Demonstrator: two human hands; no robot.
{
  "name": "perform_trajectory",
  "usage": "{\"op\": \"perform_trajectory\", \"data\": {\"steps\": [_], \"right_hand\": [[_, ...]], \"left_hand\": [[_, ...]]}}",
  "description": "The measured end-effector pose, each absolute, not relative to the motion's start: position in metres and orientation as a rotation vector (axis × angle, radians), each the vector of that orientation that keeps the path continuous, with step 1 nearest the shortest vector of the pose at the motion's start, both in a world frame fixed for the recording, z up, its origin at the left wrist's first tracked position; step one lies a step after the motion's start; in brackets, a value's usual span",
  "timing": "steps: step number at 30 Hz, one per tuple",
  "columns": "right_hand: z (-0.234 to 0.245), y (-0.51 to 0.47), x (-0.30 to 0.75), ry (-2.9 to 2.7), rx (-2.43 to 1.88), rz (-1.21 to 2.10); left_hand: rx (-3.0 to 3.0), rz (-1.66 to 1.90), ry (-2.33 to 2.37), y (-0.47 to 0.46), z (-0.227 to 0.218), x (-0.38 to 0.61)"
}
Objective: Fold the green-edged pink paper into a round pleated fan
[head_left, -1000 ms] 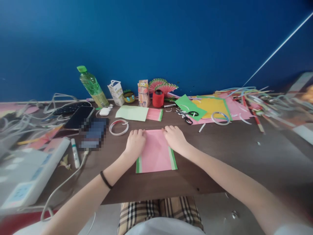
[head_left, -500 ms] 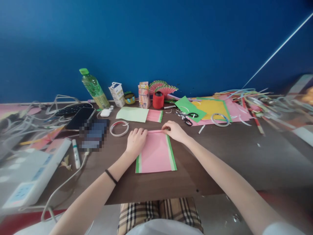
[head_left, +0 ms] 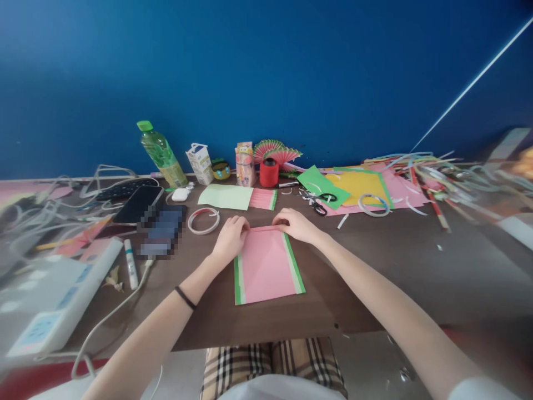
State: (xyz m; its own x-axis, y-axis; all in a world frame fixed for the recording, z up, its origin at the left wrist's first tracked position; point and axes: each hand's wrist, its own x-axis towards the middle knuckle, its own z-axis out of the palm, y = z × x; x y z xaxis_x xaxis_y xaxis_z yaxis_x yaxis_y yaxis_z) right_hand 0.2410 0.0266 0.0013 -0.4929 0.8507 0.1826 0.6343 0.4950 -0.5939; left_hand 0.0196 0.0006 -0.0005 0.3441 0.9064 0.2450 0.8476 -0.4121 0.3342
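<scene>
Head view, the only one. Flat on the table (head_left: 375, 261), straight ahead of the lap: a sheet (head_left: 266, 266), pink with a green band down each long side. Long axis running roughly away from the body. Near edge free, close to the table's front lip. Far edge turned over into a narrow fold (head_left: 261, 228) lying crosswise.

Left hand (head_left: 230, 236) at the fold's left end, right hand (head_left: 296, 224) at its right end. Both set at the far edge, with the rest of the sheet stretching from the fingers back toward the body. Fingers of each hand curled and bunched together, tips pinching the fold, apparently against the thumbs. Thumbs mostly hidden under the knuckles, so hard to tell more. Neither hand nearer than the other: level along the fold, with a stretch of bare fold between them.

Around the hands:
- Tape ring (head_left: 203, 220) just left of the left hand, not touching.
- Pleated piece (head_left: 263, 198) a little beyond the fold.
- Scissors (head_left: 320, 205) beyond the right hand and to its right.
- Phone (head_left: 139, 203) and pen (head_left: 131, 264) well off to the left.
- Bottle (head_left: 160, 153) back by the wall.
</scene>
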Motion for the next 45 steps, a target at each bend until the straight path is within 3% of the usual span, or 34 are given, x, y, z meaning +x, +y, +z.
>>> {"op": "perform_trajectory", "data": {"steps": [10, 17, 23, 27, 32, 36, 45], "right_hand": [[0.012, 0.024, 0.242, -2.479, -1.218, 0.508], [0.050, 0.022, 0.249, -2.522, -1.195, -0.084], [0.084, 0.006, 0.255, -2.127, -1.048, -0.465], [0.085, -0.010, 0.258, -2.018, -0.915, -0.631], [0.046, -0.024, 0.261, -2.387, -0.881, -0.559], [0.011, -0.024, 0.258, -2.802, -0.827, -0.291], [0.001, -0.013, 0.255, -2.487, -1.045, 0.496]], "left_hand": [[2.403, 0.574, 1.416, 0.001, 0.014, 0.013], [2.552, 0.516, 1.663, 0.000, 0.060, 0.021], [2.852, 1.086, 1.640, -0.013, 0.098, 0.024], [3.004, 1.363, 1.419, -0.030, 0.095, 0.018], [3.156, 0.909, 1.462, -0.046, 0.051, 0.011], [3.074, 0.387, 1.519, -0.051, 0.015, 0.012], [2.337, 0.379, 1.408, -0.028, 0.021, -0.001]]}}
